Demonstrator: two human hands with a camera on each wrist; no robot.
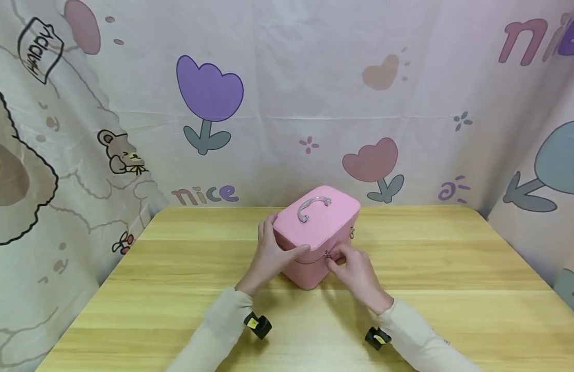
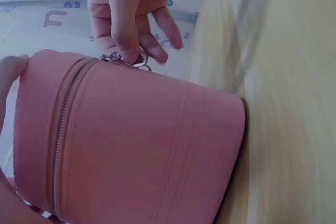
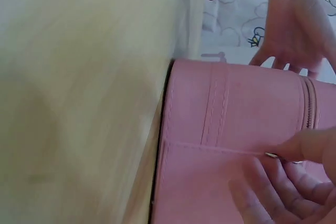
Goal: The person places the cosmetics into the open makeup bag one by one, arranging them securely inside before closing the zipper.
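A pink zippered cosmetic case (image 1: 322, 227) stands on the table, a corner toward me, with its lid down and a silver carry handle (image 1: 303, 212) on top. My left hand (image 1: 272, 252) grips the lid at its left corner, thumb along the front edge. Thumb and fingers of my right hand (image 1: 356, 268) pinch a metal zipper pull (image 2: 140, 60) near the front corner. The zipper (image 2: 59, 129) runs in a band below the lid and looks zipped along the side in the left wrist view. Another metal pull (image 1: 352, 232) hangs on the case's right side.
The wooden table (image 1: 198, 258) reaches back to a cloth backdrop (image 1: 282, 77) printed with flowers and bears. Black wrist cameras sit by both cuffs, the left camera (image 1: 259, 325) and the right camera (image 1: 377, 338).
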